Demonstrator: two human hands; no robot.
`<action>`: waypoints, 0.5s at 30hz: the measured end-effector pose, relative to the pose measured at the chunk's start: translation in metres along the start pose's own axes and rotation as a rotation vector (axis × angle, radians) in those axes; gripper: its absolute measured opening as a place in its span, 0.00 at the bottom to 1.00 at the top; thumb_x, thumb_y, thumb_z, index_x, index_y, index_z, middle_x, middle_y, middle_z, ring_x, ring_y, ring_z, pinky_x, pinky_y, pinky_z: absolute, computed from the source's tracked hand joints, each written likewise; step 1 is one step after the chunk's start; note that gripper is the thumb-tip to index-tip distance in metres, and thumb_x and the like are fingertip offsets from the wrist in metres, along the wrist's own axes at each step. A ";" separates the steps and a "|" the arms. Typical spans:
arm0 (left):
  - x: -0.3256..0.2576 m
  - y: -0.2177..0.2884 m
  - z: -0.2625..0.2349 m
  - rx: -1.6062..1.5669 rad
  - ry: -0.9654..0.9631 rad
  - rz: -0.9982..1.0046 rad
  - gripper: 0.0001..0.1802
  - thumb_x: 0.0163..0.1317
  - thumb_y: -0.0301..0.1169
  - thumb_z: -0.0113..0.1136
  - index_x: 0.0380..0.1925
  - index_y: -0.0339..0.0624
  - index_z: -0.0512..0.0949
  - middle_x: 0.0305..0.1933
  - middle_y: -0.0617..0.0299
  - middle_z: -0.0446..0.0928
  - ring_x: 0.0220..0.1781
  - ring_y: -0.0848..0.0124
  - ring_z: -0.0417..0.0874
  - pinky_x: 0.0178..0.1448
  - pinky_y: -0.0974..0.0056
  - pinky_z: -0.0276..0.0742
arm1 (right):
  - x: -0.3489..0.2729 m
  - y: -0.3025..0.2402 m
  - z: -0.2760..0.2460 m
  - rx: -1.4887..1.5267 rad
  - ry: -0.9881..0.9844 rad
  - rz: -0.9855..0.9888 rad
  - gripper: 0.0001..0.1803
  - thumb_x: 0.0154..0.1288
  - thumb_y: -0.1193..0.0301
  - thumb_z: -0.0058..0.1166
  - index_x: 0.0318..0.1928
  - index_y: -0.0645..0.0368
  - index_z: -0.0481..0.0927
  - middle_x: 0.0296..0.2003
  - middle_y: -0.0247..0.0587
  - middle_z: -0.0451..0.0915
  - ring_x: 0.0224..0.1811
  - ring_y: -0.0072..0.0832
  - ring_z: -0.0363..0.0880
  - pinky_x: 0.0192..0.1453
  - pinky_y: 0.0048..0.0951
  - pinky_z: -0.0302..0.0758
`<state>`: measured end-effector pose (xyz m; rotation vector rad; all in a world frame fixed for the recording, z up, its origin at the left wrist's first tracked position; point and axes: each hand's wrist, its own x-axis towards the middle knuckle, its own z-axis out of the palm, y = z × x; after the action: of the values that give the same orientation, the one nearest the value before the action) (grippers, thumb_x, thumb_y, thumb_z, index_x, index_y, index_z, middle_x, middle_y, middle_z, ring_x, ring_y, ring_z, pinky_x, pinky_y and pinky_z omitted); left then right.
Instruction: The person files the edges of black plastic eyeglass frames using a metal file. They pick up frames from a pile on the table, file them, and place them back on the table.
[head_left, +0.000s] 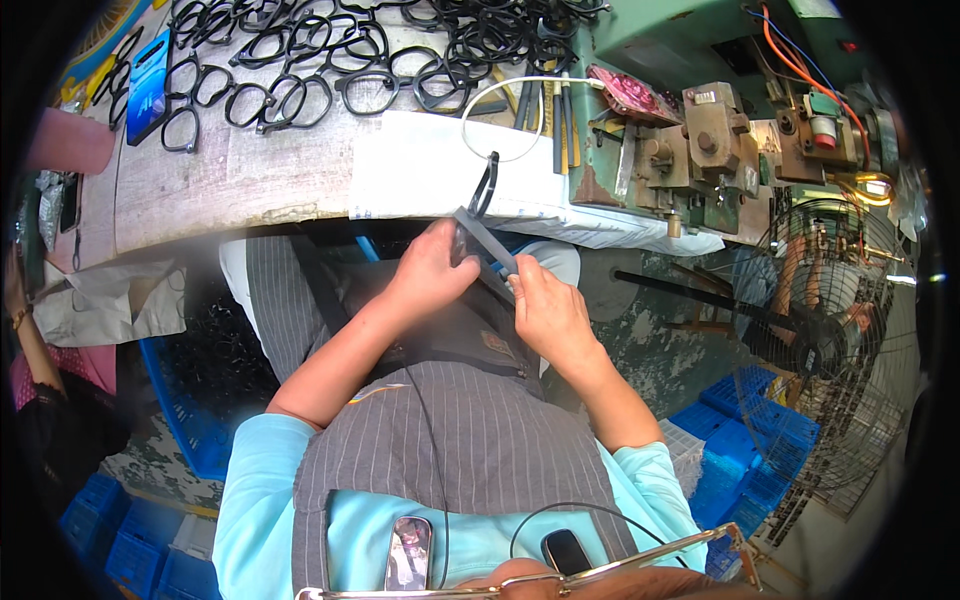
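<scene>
Over the table's front edge, my left hand (433, 265) is closed around a black eyeglass frame (487, 185), one rim of which sticks up past the fingers. The rest of this frame is mostly hidden by the hand. In my right hand (552, 312) is a flat grey file (486, 240), pinched at its near end. It slants up and left, its far end against the frame beside my left hand. A white sheet (420, 160) lies on the table just beyond both hands.
Many black eyeglass frames (300, 95) cover the table's far side. Several files (562, 125) lie beside a green machine (700, 130) at the right. A blue phone box (149, 88) stands at left. Below are blue crates (725, 440) and a caged fan (815, 345). A person's arm (35, 345) shows far left.
</scene>
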<state>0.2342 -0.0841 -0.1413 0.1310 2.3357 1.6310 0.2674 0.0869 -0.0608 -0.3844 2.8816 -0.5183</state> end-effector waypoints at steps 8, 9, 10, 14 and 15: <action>0.005 -0.007 0.024 -0.003 0.289 0.020 0.08 0.57 0.30 0.59 0.29 0.36 0.74 0.31 0.44 0.76 0.34 0.44 0.78 0.38 0.51 0.75 | -0.016 -0.008 0.000 0.045 -0.013 0.015 0.10 0.67 0.69 0.48 0.41 0.62 0.67 0.28 0.55 0.78 0.26 0.55 0.77 0.28 0.51 0.75; 0.005 -0.008 0.026 -0.014 0.310 0.029 0.08 0.56 0.29 0.59 0.29 0.36 0.74 0.31 0.44 0.76 0.34 0.44 0.78 0.37 0.51 0.74 | -0.017 -0.009 -0.001 0.038 -0.034 0.028 0.10 0.67 0.69 0.48 0.41 0.62 0.67 0.27 0.55 0.78 0.26 0.55 0.77 0.28 0.51 0.75; 0.006 -0.009 0.028 -0.029 0.321 0.020 0.07 0.56 0.29 0.59 0.28 0.36 0.74 0.31 0.44 0.76 0.34 0.44 0.78 0.37 0.51 0.74 | -0.017 -0.010 -0.002 0.023 -0.048 0.044 0.10 0.67 0.69 0.48 0.42 0.62 0.67 0.27 0.55 0.78 0.26 0.55 0.77 0.28 0.51 0.75; 0.005 -0.010 0.033 -0.057 0.340 -0.007 0.07 0.57 0.28 0.60 0.28 0.37 0.73 0.30 0.44 0.76 0.34 0.45 0.78 0.36 0.51 0.74 | 0.004 -0.009 0.005 0.031 -0.054 0.033 0.09 0.66 0.70 0.48 0.40 0.61 0.66 0.26 0.55 0.78 0.25 0.56 0.77 0.27 0.51 0.74; 0.005 -0.011 0.034 -0.052 0.329 -0.053 0.07 0.57 0.28 0.60 0.28 0.37 0.73 0.30 0.44 0.76 0.34 0.45 0.78 0.36 0.51 0.74 | 0.013 -0.007 0.008 0.040 -0.041 0.015 0.09 0.66 0.70 0.48 0.39 0.61 0.66 0.25 0.55 0.78 0.25 0.56 0.77 0.27 0.52 0.74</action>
<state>0.2402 -0.0566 -0.1631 -0.2256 2.5014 1.7999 0.2584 0.0745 -0.0679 -0.3628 2.8281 -0.5582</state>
